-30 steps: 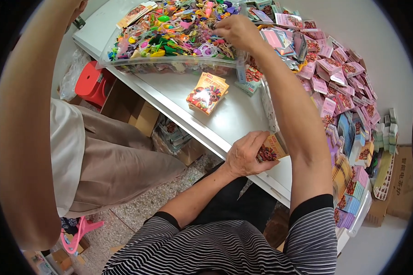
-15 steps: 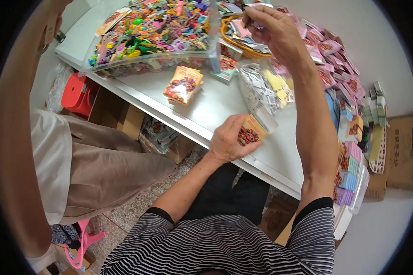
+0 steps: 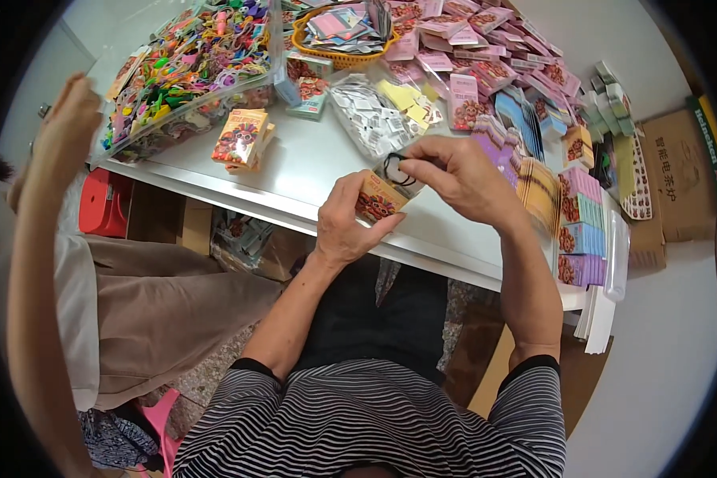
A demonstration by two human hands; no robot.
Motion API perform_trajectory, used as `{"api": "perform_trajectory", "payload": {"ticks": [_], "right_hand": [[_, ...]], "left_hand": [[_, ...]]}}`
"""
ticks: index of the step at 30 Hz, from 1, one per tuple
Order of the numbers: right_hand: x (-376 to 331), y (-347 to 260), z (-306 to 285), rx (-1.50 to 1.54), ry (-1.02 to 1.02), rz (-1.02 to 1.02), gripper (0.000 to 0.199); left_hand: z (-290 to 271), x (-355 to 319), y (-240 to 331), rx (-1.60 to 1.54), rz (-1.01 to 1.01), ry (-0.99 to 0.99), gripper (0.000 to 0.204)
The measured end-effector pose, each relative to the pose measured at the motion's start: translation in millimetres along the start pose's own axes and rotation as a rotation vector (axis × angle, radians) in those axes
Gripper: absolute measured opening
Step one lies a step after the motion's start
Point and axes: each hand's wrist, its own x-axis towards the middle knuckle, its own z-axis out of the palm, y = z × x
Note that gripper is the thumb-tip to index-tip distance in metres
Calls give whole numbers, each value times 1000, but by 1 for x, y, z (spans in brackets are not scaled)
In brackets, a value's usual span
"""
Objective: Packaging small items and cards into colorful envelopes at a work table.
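Note:
My left hand (image 3: pixel 344 225) is closed around a small yellow-orange card box (image 3: pixel 379 197) with a printed front, held tilted above the table's near edge. At the box's upper end, my right hand (image 3: pixel 472 179) pinches a thin black cord loop (image 3: pixel 390 168), which looks like a hair tie. Part of the loop hangs at the box's mouth; how much of it is inside cannot be seen. A short stack of similar yellow-orange boxes (image 3: pixel 240 137) lies farther left on the table.
A clear bin (image 3: pixel 203 105) of colourful trinkets stands at the far left. Behind my hands lie a bag of white packets (image 3: pixel 366 115), a yellow basket (image 3: pixel 346 58) of cards and piled pink boxes (image 3: pixel 498 76). Upright box rows (image 3: pixel 581 227) line the right. A co-worker's arm (image 3: pixel 44 199) rises at left.
My right hand has come down from near the basket to the box, bringing the black loop to its mouth. The view has shifted right. The co-worker's raised hand has entered the view.

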Motion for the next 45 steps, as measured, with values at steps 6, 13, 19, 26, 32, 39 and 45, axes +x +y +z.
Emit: {"api": "perform_trajectory", "payload": {"ticks": [6, 13, 19, 26, 32, 39, 45], "right_hand": [[-28, 18, 13, -313, 177, -34, 24], [-48, 8, 19, -129, 391, 48, 28], [-47, 33, 37, 159, 407, -199, 23], [-51, 44, 41, -388, 452, -354, 35], [-77, 65, 52, 410, 694, -57, 41], [-98, 87, 73, 397, 497, 104, 58], [-93, 108, 97, 783, 787, -90, 64]], "left_hand": [[15, -8, 12, 20, -27, -20, 75], [26, -12, 16, 33, -15, -11, 77], [34, -12, 23, 8, -26, -34, 75], [34, -14, 25, 5, 4, -42, 75], [40, -16, 28, -47, -42, -40, 79], [60, -15, 36, -61, -86, -82, 93], [58, -20, 23, -407, -111, -157, 69]]}}
